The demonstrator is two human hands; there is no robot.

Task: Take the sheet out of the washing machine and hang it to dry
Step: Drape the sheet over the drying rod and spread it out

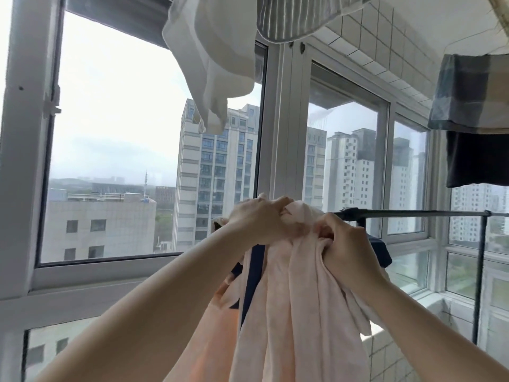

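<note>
Head view, looking forward and slightly up along two bare forearms toward a glazed balcony window (154, 161). Pale pink sheet (300, 293) bunched in a thick rope of folds, draped over the left end of a dark horizontal drying rack rail (407, 213); long folds hang straight down from the rail toward the bottom of frame.

Left hand (256, 216) on top of the bunch at rail height, fingers curled over and gripping the gathered cloth. Right hand (347, 244) just beside it, slightly lower, fingers (327, 230) curled in and pinching a fold of the same sheet. The two hands are near each other, with a hump of cloth between them.

Rail runs to the right to a dark upright post (480, 271). A dark blue item (381, 250) shows behind the right hand, partly hidden; what it is I cannot tell.

Overhead: white garment (212, 59) hanging at upper centre, grey striped cloth (297, 17) beside it at the top edge, a blue-grey checked cloth (471, 92) over a dark cloth (476, 158) at upper right. Tiled wall (385, 31) above the window frames. Tower blocks (217, 172) and a hazy sky outside.
</note>
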